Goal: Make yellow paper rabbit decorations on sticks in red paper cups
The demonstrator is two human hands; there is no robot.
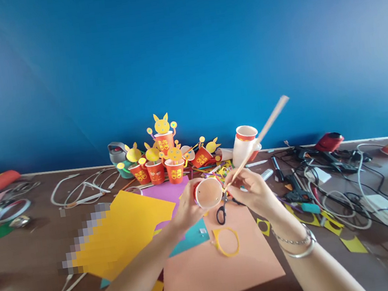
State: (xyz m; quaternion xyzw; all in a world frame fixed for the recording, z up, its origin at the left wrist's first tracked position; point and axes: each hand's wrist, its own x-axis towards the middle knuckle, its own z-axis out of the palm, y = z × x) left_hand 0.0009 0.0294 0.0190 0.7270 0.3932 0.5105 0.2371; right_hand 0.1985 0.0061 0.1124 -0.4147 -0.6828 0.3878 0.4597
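My left hand (187,209) is wrapped round a paper cup (209,193), its open mouth turned toward me. Small dark holes show in the cup's wall. Between the fingers of my right hand (253,191) is a long wooden chopstick (263,135), slanting up to the right, its lower tip close beside the cup's right rim. Whether that tip touches the cup, I cannot tell. Below the cup lie black-handled scissors (221,215), partly hidden, and a yellow paper ring (228,242) on a peach paper sheet (219,276).
Several red cups with yellow paper animal figures (162,126) stand at the back, by the blue wall (180,46). A stack of white cups (244,143) is right of them. Yellow card (123,232) lies left; a glue gun (296,189) and tangled cables (349,220) lie right.
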